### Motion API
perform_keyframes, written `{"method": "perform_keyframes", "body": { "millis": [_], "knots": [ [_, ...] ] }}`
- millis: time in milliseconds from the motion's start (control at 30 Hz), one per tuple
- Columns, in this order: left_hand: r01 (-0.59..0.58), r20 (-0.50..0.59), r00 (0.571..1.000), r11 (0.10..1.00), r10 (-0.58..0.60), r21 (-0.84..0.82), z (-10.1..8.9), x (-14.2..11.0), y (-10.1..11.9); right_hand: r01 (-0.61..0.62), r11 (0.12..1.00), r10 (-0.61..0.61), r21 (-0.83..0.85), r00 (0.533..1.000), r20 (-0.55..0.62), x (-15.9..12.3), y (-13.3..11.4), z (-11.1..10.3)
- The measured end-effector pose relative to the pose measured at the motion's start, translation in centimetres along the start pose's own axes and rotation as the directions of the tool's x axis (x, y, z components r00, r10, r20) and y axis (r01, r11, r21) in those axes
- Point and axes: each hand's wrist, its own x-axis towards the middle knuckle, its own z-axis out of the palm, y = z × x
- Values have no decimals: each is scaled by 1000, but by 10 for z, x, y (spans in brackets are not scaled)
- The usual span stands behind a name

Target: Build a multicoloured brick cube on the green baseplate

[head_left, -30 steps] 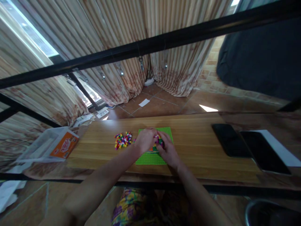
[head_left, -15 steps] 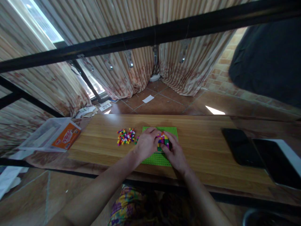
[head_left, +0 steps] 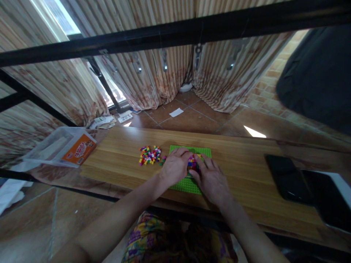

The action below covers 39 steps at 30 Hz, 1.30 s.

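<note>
The person's right hand [head_left: 212,179] had turned flatter over the block cluster [head_left: 192,163] on the green baseplate [head_left: 186,185], lower centre of frame, likely steadying it; thumb and fingers half-spread; left hand [head_left: 176,168] bunched opposite; either grip couldn't be told.

Green baseplate [head_left: 188,185] partly hidden, curtains [head_left: 215,86] cropped

Plate [head_left: 186,187] on board [head_left: 238,171]; built blocks [head_left: 190,164] on plate, between left hand [head_left: 177,167] and right hand [head_left: 214,180]. Loose blocks [head_left: 149,155] left of plate, box [head_left: 52,157] farther left. Far right: device [head_left: 289,179], then second device [head_left: 327,199] overlapping paper [head_left: 342,185]. Curtains [head_left: 216,80] behind board.
</note>
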Motion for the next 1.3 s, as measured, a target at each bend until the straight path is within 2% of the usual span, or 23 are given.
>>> {"method": "perform_keyframes", "body": {
  "millis": [233, 367, 433, 533, 600, 667, 900, 967, 1067, 1133, 1167, 1233, 1300],
  "knots": [
    [31, 49, 998, 999, -31, -19, 4, 18, -6, 56, 992, -53, -109, 998, 34, -3, -5, -2],
    [81, 192, 979, 993, -64, -84, 3, 37, -6, 42, 991, -37, -130, 998, 44, -4, -6, -1],
    [111, 256, 964, 984, -73, -138, 2, 43, -6, 25, 995, -20, -96, 999, 45, -5, -3, 0],
    [142, 287, 954, 971, -84, -190, 3, 45, -7, 0, 998, -3, 67, 999, 40, -5, 2, 0],
    [155, 279, 956, 967, -95, -203, 4, 44, -8, -31, 985, 28, 171, 999, 21, -6, 5, -1],
    [172, 281, 954, 961, -107, -215, 6, 43, -10, -50, 981, 49, 188, 999, 6, -7, 5, -2],
    [201, 252, 960, 929, -123, -312, 6, 38, -15, 0, 998, 2, -58, 1000, 30, -15, -6, 5],
    [209, 186, 971, 911, -150, -355, -1, 31, -17, 0, 999, 1, -33, 1000, 24, -15, -5, 4],
    [194, 4, 977, 885, -212, -424, -15, 9, -30, -29, 993, 33, 115, 999, -31, -18, -1, -3],
    [213, -104, 952, 868, -288, -448, -23, -15, -46, -82, 970, 109, 230, 988, -109, -23, 1, -10],
    [248, -163, 921, 856, -353, -453, -26, -29, -56, -115, 954, 160, 275, 976, -148, -27, 1, -13],
    [340, -256, 838, 829, -481, -444, -29, -61, -81, -172, 927, 245, 333, 950, -191, -33, -3, -20],
    [481, -291, 739, 779, -607, -403, -31, -92, -107, -183, 915, 265, 360, 944, -196, -37, -13, -24]
  ]
}}
